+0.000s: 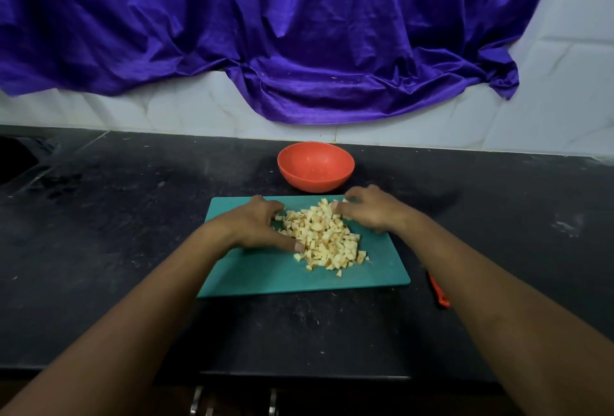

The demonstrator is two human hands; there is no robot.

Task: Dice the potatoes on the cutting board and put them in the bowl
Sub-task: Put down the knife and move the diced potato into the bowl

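A heap of pale diced potato pieces [324, 236] lies on the teal cutting board [265, 276] in the middle of the dark counter. My left hand [257, 226] rests against the heap's left side, fingers spread and bent, thumb touching the pieces. My right hand [368, 208] cups the heap's far right side, fingertips touching the pieces. The heap sits between both hands. Behind the board stands an orange bowl [315, 166] with nothing visible inside it.
An orange-handled tool [439, 292], likely the knife, lies on the black counter [133, 216] right of the board, partly hidden by my right forearm. A purple cloth [265, 33] hangs over the white tiled wall behind. Drawer handles [199, 399] show below the counter edge.
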